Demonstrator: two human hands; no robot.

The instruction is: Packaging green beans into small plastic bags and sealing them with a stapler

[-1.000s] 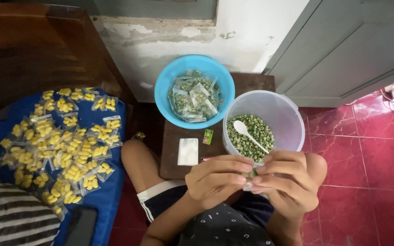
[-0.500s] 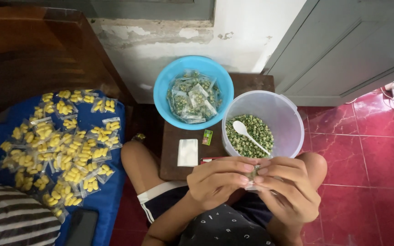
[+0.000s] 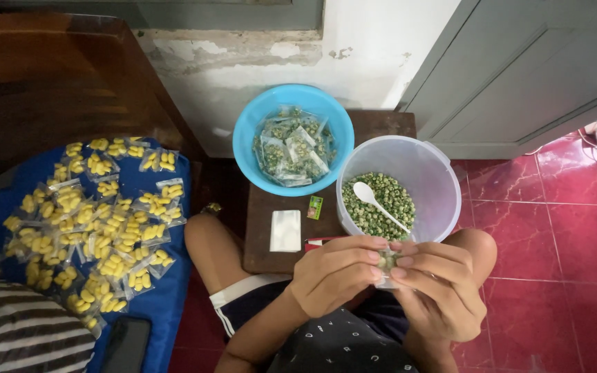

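Nearest the camera, the left hand (image 3: 336,276) and the right hand (image 3: 437,287) meet at about 6 o'clock in the view. Both pinch one small clear packet of green peas (image 3: 386,261) between fingertips — thumbs and forefingers closed on it.

Just beyond the hands, at 12 o'clock from them, stands a clear plastic tub (image 3: 431,174) partly filled with green peas (image 3: 388,197); a white spoon (image 3: 376,202) lies in the peas. The tub rests on a low dark wooden stool (image 3: 265,238). On the stool, at 9 o'clock from the tub, lie a stack of empty clear bags (image 3: 285,230) and a small green item (image 3: 315,206).

Farther out, at 11 o'clock, a blue bowl (image 3: 250,138) holds filled packets. Well apart at 9 o'clock, a blue cloth (image 3: 167,304) carries many packets of yellow snacks (image 3: 91,221).
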